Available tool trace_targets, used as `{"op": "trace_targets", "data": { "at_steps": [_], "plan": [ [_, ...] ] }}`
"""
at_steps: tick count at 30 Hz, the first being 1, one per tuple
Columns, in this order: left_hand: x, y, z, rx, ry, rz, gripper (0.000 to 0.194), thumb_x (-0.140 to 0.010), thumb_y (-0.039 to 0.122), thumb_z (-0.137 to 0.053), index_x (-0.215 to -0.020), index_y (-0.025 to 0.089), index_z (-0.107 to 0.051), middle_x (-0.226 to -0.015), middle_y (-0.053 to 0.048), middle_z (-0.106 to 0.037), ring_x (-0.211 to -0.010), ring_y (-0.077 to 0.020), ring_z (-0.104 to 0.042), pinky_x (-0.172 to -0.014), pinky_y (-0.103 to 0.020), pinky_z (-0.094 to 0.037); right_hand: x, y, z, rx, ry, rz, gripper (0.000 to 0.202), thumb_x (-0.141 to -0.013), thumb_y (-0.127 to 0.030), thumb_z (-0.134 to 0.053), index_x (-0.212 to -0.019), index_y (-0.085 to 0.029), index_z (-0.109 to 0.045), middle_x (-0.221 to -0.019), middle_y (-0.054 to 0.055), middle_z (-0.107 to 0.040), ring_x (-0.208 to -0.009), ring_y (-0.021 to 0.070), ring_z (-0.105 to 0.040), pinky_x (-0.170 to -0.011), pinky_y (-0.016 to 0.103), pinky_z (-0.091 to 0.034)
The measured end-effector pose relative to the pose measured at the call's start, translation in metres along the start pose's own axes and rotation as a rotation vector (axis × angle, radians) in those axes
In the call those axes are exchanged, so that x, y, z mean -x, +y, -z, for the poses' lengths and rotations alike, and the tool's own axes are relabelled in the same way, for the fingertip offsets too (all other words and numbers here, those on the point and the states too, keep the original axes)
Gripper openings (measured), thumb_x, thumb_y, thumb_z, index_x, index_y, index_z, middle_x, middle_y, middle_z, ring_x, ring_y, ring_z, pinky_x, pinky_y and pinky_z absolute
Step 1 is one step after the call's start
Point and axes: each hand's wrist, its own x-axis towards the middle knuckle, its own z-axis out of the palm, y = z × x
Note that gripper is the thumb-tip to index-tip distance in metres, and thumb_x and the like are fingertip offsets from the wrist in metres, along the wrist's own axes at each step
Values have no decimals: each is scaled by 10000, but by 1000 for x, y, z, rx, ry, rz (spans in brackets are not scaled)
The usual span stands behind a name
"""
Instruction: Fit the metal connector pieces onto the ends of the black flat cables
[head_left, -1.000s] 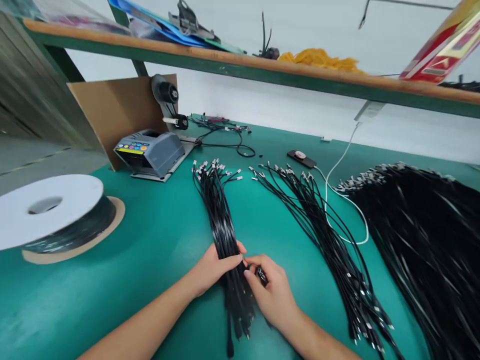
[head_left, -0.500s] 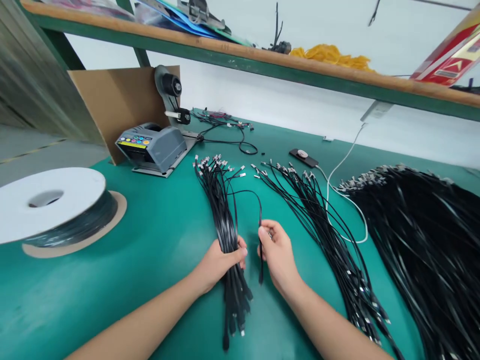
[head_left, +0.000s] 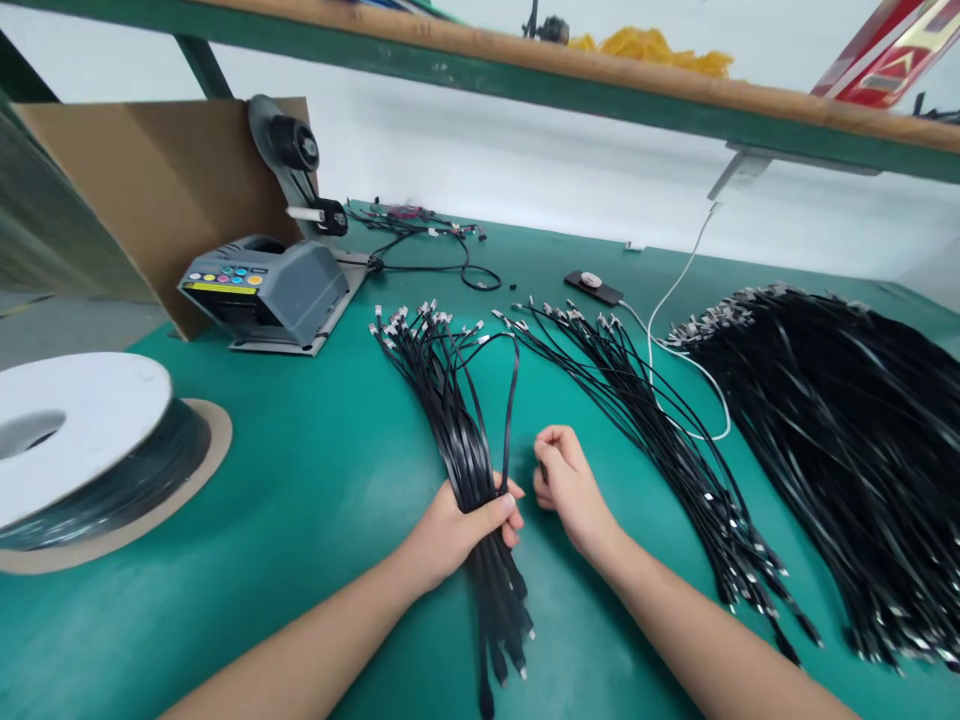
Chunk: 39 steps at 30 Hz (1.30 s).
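A bundle of black cables (head_left: 466,455) with silver connectors at the far end lies across the bench in front of me. My left hand (head_left: 480,520) is wrapped round the bundle near its lower end, and the near cable ends hang out below the fist. One cable (head_left: 511,410) loops out at the right side of the bundle and runs down to my left hand's fingertips. My right hand (head_left: 564,485) is just right of the bundle, apart from it, with its fingers curled closed. A small dark spot shows between those fingers; what it is I cannot make out.
A second cable bundle (head_left: 645,430) and a large cable pile (head_left: 847,450) lie to the right. A white cord (head_left: 709,375) runs between them. At left stand a white spool (head_left: 90,410) and a grey tape dispenser (head_left: 277,285). A shelf (head_left: 480,75) spans the back.
The single cable has passed from my right hand to my left hand, beside the bundle. My right hand has closed further. The view has shifted, with the shelf now higher in it.
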Motion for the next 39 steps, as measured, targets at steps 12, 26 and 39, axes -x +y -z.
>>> {"op": "trace_targets", "data": {
  "at_steps": [12, 26, 39],
  "plan": [
    [0, 0, 1, 5, 22, 58, 415, -734, 397, -852, -862, 201, -510, -708, -3, -748, -619, -147, -671, -636, -284, -548, 45, 26, 24, 414, -32, 710, 246, -924, -98, -579, -1110, -258, -594, -1015, 48, -666, -960, 185, -645, -818, 315, -526],
    [4, -2, 7, -86, 0, -1, 235, -852, 376, -754, -903, 198, -609, -690, 16, -685, -718, -166, -674, -696, -275, -530, 46, 20, 20, 653, -46, 854, 383, -941, 14, -411, -1176, -235, -582, -1140, 78, -558, -1041, 179, -591, -848, 334, -547],
    [3, -4, 7, -68, -31, 16, 231, -853, 364, -761, -890, 207, -596, -673, 39, -701, -689, -143, -672, -696, -280, -547, 43, 15, 19, 738, 86, 906, 182, -916, -86, -645, -1066, -188, -642, -1073, 51, -670, -959, 154, -653, -863, 292, -534]
  ]
}}
